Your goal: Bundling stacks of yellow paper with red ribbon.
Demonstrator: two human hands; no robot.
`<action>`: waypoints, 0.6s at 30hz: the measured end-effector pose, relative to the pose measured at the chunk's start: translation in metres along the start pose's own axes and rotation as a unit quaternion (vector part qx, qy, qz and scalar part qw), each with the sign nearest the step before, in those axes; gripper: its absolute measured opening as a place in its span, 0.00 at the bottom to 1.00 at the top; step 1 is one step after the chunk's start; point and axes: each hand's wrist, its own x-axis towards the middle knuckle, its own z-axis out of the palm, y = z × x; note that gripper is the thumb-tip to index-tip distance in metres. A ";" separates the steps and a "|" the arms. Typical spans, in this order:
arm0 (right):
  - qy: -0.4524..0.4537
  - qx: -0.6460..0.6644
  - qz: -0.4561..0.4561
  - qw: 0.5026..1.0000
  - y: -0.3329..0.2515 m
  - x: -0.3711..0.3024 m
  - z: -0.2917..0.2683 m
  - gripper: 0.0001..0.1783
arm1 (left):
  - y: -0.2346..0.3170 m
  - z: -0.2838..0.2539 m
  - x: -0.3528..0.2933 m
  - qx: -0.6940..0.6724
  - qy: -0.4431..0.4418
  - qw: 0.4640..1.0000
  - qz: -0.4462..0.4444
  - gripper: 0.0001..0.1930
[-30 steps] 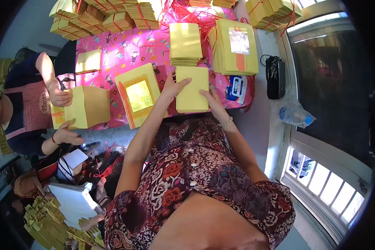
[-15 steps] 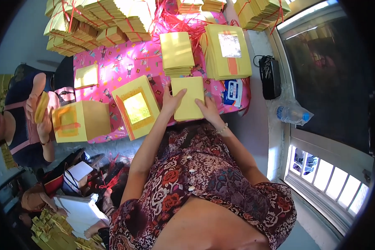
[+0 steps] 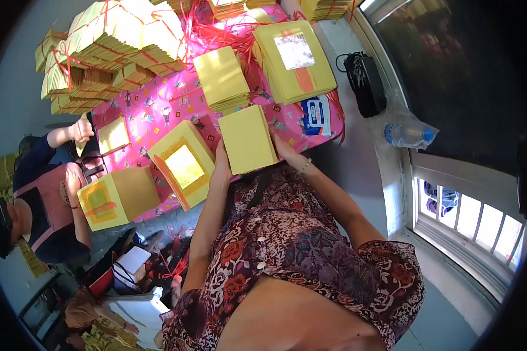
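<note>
A block of plain yellow paper sheets is held at the front edge of the pink table, its top face tilted toward me. My left hand presses against its left side, with the fingers partly hidden by the stack. On the opposite side my right hand grips the right edge, its fingertips also out of sight. Just beyond lies another plain yellow stack. To the left is a yellow stack with an orange border and a shiny square.
The pink patterned table carries tied yellow bundles, red ties, a large printed stack and a blue-white packet. A bagged bottle and black case sit on the right ledge. A co-worker works at left.
My view has turned and shifted. My hands have moved from lying over the top of the paper stack to its sides, and its top now tilts toward me. The co-worker's hands have moved apart.
</note>
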 end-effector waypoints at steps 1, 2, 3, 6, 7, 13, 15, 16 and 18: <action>0.003 0.003 0.001 1.000 0.003 -0.001 0.000 0.36 | -0.002 -0.001 0.001 0.003 0.000 1.000 -0.003 0.29; 0.004 0.001 0.004 1.000 0.006 -0.001 -0.001 0.37 | -0.004 -0.003 0.000 -0.009 -0.014 1.000 -0.017 0.28; 0.005 0.000 0.006 1.000 0.006 -0.001 0.000 0.38 | -0.004 -0.004 -0.001 -0.021 -0.029 0.999 -0.030 0.27; -0.009 0.128 0.012 0.992 0.010 -0.010 0.006 0.39 | -0.018 -0.013 -0.003 -0.061 -0.045 0.997 -0.034 0.27; -0.009 0.129 0.010 0.992 0.011 -0.010 0.007 0.39 | -0.020 -0.017 -0.001 -0.059 -0.045 0.997 -0.033 0.27; 0.030 0.157 0.055 0.986 0.013 -0.009 0.007 0.40 | -0.029 -0.016 0.001 -0.049 -0.036 0.998 -0.013 0.28; -0.037 0.133 0.055 0.989 0.009 -0.015 -0.003 0.40 | -0.033 -0.014 0.002 -0.001 -0.007 1.000 0.022 0.28; -0.037 0.133 0.055 0.989 0.009 -0.014 -0.003 0.40 | -0.032 -0.015 0.002 -0.001 -0.008 1.000 0.022 0.28; 0.004 -0.008 0.026 1.000 0.005 -0.015 -0.001 0.41 | -0.031 -0.019 0.000 0.009 -0.003 1.000 0.023 0.28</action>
